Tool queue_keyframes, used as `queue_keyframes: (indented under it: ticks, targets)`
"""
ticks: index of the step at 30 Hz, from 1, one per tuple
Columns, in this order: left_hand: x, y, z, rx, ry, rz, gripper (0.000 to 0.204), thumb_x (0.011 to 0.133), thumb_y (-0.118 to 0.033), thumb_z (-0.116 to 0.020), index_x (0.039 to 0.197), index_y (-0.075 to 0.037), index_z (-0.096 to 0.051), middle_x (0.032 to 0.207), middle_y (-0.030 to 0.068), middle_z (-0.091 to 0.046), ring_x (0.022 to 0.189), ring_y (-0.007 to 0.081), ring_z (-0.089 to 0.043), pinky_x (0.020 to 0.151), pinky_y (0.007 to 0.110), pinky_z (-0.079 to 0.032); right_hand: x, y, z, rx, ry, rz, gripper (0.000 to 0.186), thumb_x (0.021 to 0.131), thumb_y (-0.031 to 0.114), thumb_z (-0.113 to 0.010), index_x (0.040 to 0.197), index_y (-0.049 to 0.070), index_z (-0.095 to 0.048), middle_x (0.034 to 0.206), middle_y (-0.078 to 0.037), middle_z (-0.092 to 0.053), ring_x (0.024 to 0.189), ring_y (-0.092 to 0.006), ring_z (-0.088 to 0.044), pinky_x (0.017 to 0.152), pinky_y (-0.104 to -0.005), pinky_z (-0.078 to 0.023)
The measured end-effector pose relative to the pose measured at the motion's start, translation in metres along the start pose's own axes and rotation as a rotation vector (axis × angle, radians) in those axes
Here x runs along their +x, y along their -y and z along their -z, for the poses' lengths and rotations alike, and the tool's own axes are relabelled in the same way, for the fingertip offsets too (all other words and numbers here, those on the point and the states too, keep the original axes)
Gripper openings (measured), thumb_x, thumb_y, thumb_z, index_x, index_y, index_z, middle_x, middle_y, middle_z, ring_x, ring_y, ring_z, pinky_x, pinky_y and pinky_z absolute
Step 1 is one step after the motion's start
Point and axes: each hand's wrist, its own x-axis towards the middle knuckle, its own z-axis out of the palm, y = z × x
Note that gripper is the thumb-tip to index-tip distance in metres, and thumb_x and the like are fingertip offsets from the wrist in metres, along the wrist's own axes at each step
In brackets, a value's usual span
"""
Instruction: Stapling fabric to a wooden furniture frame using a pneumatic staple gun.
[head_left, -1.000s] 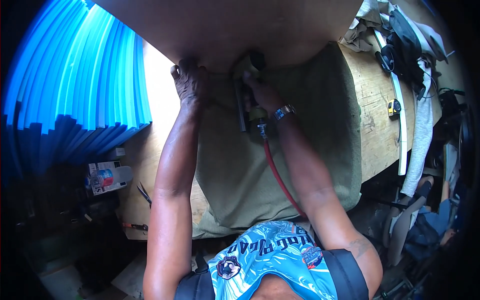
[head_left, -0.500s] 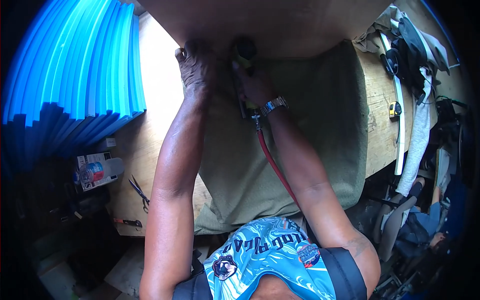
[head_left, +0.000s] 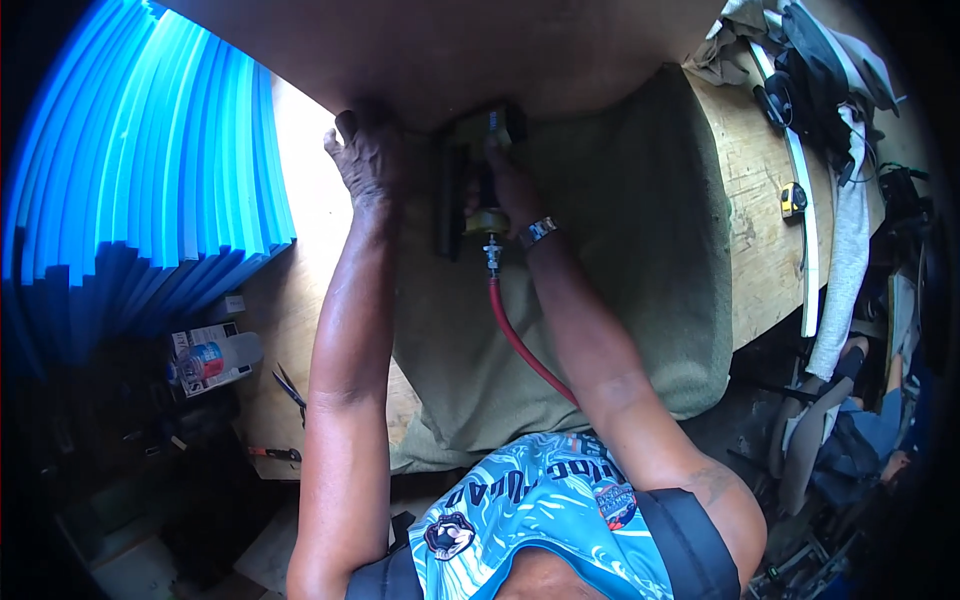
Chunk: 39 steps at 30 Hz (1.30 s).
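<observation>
A large brown panel [head_left: 480,50] stands across the top of the view, at the far side of the dark green cloth [head_left: 600,270] on the table. My left hand [head_left: 365,165] grips the panel's lower edge near its left corner; its thumb side shows, while the other fingertips sink into shadow. In my right hand [head_left: 508,185] is an air stapler [head_left: 490,222], its dark head close to the panel's lower edge. Whether the head touches the panel is too dark to tell. A red air hose [head_left: 515,340] runs from the stapler's grip back under my right forearm.
Tall blue foam sheets [head_left: 170,170] stand at the left. Scissors [head_left: 289,390], an orange-and-black cutter [head_left: 274,454] and a plastic bottle [head_left: 215,360] lie nearer. A tape measure [head_left: 793,200], a white strip [head_left: 808,260] and clothes [head_left: 845,250] lie right. Another person [head_left: 860,430] sits beyond.
My right hand has drawn the stapler slightly toward me and left, and more of the tool shows. The left hand still grips the panel edge. The whole view has shifted a little.
</observation>
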Motion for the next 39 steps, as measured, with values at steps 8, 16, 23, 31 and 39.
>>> queue_keyframes:
  ticks: [8,16,23,31,39]
  targets:
    - [0.000,0.001,0.004,-0.071,0.080,0.074,0.027,0.085,-0.018,-0.065,0.112,-0.017,-0.071,0.125,0.0091,-0.056,0.111,0.0357,-0.051,0.082,0.049,-0.051,-0.006,0.000,-0.026,-0.094,-0.072,0.175,0.060,0.095,0.059,-0.059,0.075,0.004,-0.065,0.062,-0.008,-0.065,0.051,-0.0216,-0.067,0.052,-0.0362,-0.055]
    - [-0.004,-0.001,0.012,-0.256,0.044,0.034,0.027,0.086,-0.013,-0.061,0.112,-0.012,-0.069,0.123,0.0173,-0.052,0.109,0.0402,-0.049,0.090,0.049,-0.052,0.001,-0.008,-0.026,-0.117,-0.097,0.217,0.063,0.094,0.062,-0.059,0.073,0.003,-0.065,0.062,-0.008,-0.065,0.053,-0.0208,-0.067,0.053,-0.0352,-0.054]
    - [-0.002,0.000,0.012,-0.214,0.004,0.107,0.025,0.087,-0.013,-0.061,0.110,-0.013,-0.069,0.121,0.0166,-0.051,0.107,0.0398,-0.050,0.086,0.048,-0.054,-0.007,0.002,-0.035,-0.104,-0.066,0.229,0.057,0.094,0.057,-0.063,0.086,0.000,-0.065,0.063,-0.007,-0.065,0.052,-0.0201,-0.067,0.052,-0.0341,-0.055]
    - [-0.004,-0.004,0.020,-0.199,0.053,0.179,0.021,0.088,-0.018,-0.063,0.107,-0.016,-0.071,0.118,0.0145,-0.051,0.109,0.0378,-0.050,0.085,0.047,-0.054,-0.017,0.006,-0.047,-0.152,-0.042,0.226,0.063,0.092,0.066,-0.059,0.085,0.005,-0.064,0.064,-0.005,-0.063,0.052,-0.0158,-0.065,0.053,-0.0318,-0.053]
    - [-0.005,0.015,0.011,-0.439,-0.152,0.186,0.024,0.090,-0.026,-0.067,0.109,-0.011,-0.070,0.118,0.0154,-0.056,0.110,0.0354,-0.053,0.091,0.048,-0.050,-0.009,0.009,-0.043,-0.174,-0.007,0.219,0.059,0.093,0.062,-0.061,0.085,0.004,-0.064,0.064,-0.005,-0.063,0.051,-0.0162,-0.064,0.051,-0.0318,-0.053]
